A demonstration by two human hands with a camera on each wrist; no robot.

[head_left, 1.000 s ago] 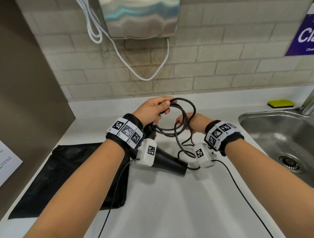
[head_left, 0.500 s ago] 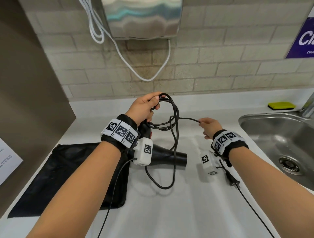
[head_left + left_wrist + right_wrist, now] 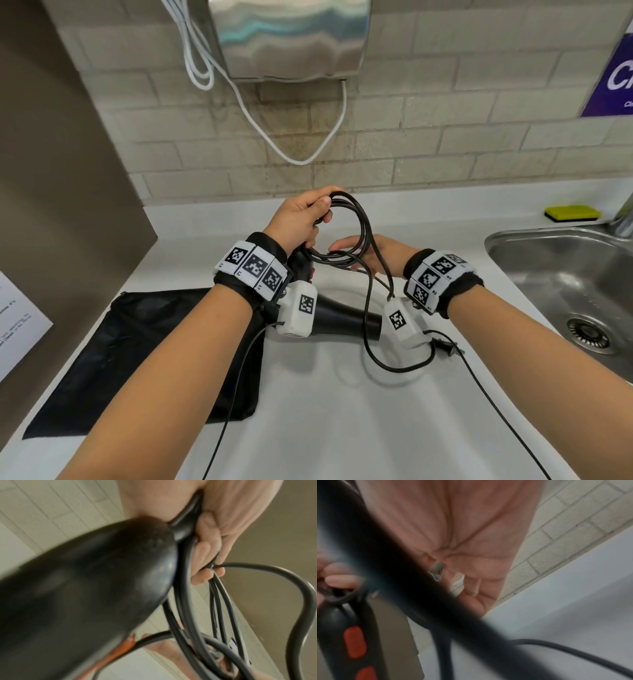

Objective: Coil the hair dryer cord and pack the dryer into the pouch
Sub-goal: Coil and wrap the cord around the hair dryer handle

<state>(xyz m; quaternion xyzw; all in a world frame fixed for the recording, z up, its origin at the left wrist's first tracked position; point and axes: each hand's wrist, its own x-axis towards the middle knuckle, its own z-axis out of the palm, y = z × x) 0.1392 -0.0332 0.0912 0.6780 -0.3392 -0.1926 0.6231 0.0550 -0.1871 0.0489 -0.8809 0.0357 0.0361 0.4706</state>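
Observation:
The black hair dryer (image 3: 342,317) hangs just above the white counter (image 3: 342,428), barrel pointing right. My left hand (image 3: 305,219) grips several loops of the black cord (image 3: 360,222) above the dryer's handle; in the left wrist view its fingers (image 3: 207,555) curl round the strands beside the dryer (image 3: 85,588). My right hand (image 3: 373,251) reaches into the loops from the right and holds a strand, its thumb hidden. The loose cord drops to the counter and ends at the plug (image 3: 447,347). The flat black pouch (image 3: 144,342) lies at the left, under my left forearm.
A steel sink (image 3: 565,274) is set into the counter at the right, with a yellow sponge (image 3: 572,212) behind it. A metal hand dryer (image 3: 291,34) and a white cable (image 3: 301,157) hang on the brick wall. A brown panel (image 3: 51,205) borders the left.
My right hand has come back in from the right and brought the drawn-out strand to the loops in my left hand. The plug end has slid closer along the counter.

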